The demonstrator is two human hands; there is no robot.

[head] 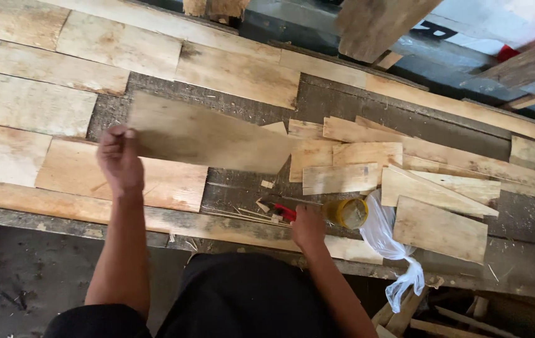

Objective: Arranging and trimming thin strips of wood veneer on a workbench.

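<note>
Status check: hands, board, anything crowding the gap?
Left hand grips thin wood board by its end. Right hand on red-handled tool. Wood offcuts, yellow container close by.

Rough matt wood board [211, 134]; glossy clear plastic bag [386, 241].

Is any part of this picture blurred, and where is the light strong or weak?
In the head view, the left hand and the thin wooden board it holds are smeared by motion blur; the right hand beside the yellow container is sharper; daylight is bright on the plank pieces, while the dark floor at lower left lies in shadow.
</note>
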